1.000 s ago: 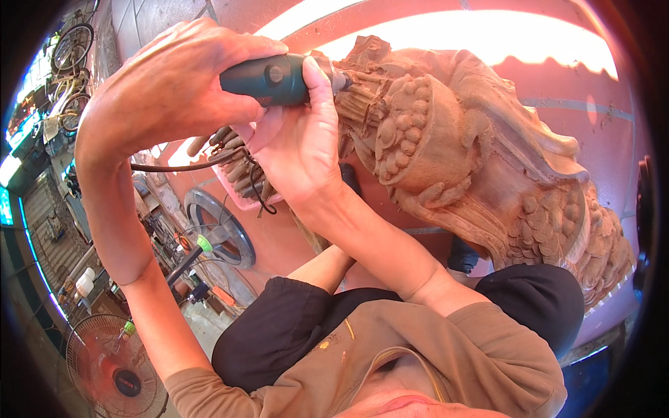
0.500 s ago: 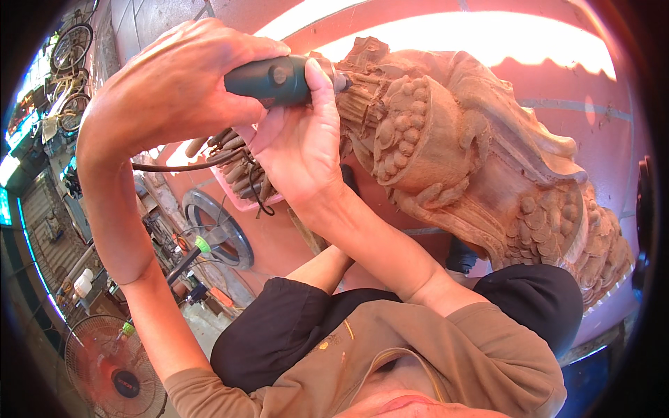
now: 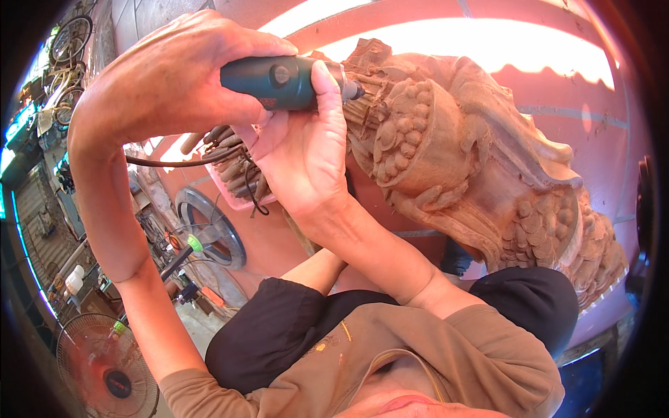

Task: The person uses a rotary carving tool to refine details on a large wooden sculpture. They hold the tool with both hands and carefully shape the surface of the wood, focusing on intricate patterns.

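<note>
A dark green corded rotary tool (image 3: 258, 78) lies level between my two hands, its nose pointing right. My left hand (image 3: 185, 76) comes over from the left and is closed around the tool's rear end. My right hand (image 3: 306, 146) grips it near the nose from below, thumb along its near side. The tool's tip meets the upper left end of a brown carved wooden figure (image 3: 481, 153), beside a bowl-like part heaped with round lumps (image 3: 404, 125). Whether the bit touches the wood cannot be made out. The figure lies slantwise toward my right knee.
A pink basket (image 3: 237, 198) of wooden-handled tools stands below my wrists, the black cord (image 3: 185, 164) passing above it. Left are a dark wheel-like ring (image 3: 209, 226), a standing fan (image 3: 108, 366) and bicycles (image 3: 70, 42). Red tiles (image 3: 571, 97) make the floor.
The tool and both hands have shifted slightly, with the tool's nose a little further right and lower along the carving. The grip stays the same.
</note>
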### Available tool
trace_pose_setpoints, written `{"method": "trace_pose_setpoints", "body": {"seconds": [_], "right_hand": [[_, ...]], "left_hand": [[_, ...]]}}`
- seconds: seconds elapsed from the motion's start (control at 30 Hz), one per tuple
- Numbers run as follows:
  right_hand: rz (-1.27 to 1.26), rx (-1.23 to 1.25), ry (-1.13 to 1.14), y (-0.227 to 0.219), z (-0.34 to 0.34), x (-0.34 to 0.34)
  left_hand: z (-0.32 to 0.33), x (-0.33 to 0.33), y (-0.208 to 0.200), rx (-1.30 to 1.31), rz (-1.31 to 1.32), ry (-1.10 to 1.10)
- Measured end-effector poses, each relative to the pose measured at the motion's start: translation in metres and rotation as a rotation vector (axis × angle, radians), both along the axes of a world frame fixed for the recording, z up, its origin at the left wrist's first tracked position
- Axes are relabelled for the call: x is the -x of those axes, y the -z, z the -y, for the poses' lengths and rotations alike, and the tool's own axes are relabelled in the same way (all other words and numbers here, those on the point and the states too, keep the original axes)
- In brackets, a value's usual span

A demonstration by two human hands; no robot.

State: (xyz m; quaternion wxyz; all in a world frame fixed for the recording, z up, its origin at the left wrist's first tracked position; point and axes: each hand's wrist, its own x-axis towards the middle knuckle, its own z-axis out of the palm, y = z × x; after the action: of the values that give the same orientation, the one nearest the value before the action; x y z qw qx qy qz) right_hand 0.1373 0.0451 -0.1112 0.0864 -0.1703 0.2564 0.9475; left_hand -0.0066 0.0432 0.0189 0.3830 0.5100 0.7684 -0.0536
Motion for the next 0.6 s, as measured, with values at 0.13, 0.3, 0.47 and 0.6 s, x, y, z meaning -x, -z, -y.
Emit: {"method": "trace_pose_setpoints", "body": {"seconds": [0.13, 0.3, 0.47, 0.6], "right_hand": [[-0.013, 0.017, -0.019, 0.002, 0.001, 0.004], [-0.077, 0.022, -0.013, 0.008, 0.005, 0.008], [-0.046, 0.041, -0.023, 0.017, 0.003, 0.013], [-0.076, 0.039, -0.017, 0.014, 0.002, 0.013]], "left_hand": [[0.001, 0.001, 0.002, 0.011, -0.023, 0.006], [0.004, 0.0, 0.001, 0.01, -0.054, 0.01], [0.006, 0.003, 0.013, -0.03, -0.105, 0.086], [0.009, 0.001, 0.012, -0.054, -0.129, 0.071]]}}
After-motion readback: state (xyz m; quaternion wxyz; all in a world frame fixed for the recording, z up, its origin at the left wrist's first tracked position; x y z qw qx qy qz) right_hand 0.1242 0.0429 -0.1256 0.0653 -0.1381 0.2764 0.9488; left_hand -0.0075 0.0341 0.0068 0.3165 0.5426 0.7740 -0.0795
